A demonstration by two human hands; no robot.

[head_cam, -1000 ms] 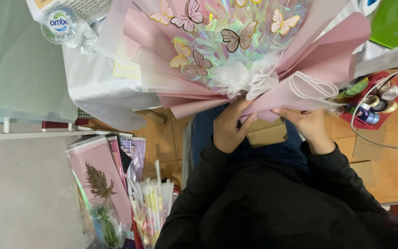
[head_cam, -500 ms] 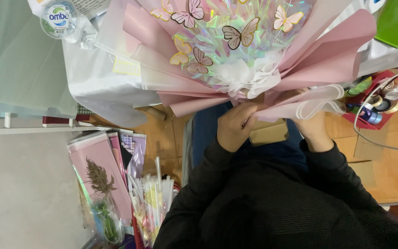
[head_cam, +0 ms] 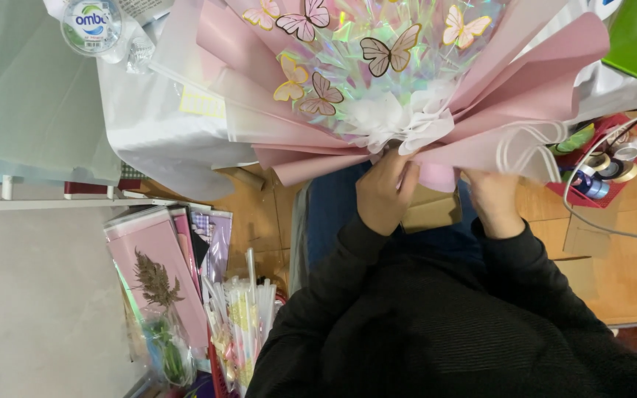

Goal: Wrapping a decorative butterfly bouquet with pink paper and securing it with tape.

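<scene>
Pink wrapping paper of the bouquet fans across the top of the view, paper butterflies on iridescent film inside. Left hand reaches up at 12 o'clock, fingers closed on the gathered neck beneath the white tissue. Right hand grips the wrap's lower edge at 1 o'clock. Red tray of tape rolls sits at 3 o'clock; cellophane sleeves at 8 o'clock.

Pink wrapping paper, iridescent film with pink and yellow butterflies, black sleeves.
</scene>
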